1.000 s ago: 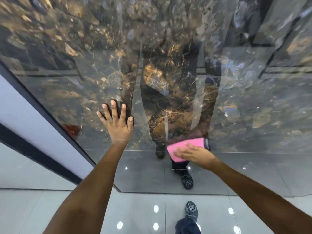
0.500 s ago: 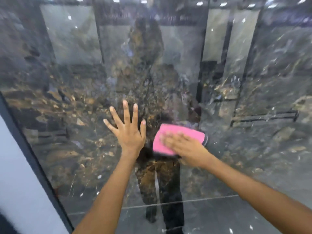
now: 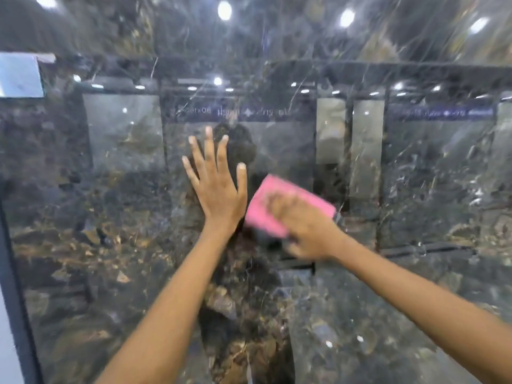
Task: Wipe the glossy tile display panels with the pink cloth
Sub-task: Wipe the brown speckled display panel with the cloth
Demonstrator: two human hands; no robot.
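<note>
While a dark frame edges the glossy marble-look tile panel, the left hand lies flat on it, fingers straight and spread, holding nothing. Just right, the blurred right hand presses the pink cloth against the panel.

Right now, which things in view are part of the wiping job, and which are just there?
Part of the job:
pink cloth
tile panel
right hand, pressing the cloth
left hand, flat on the panel

Just there:
dark frame
pale label
</note>
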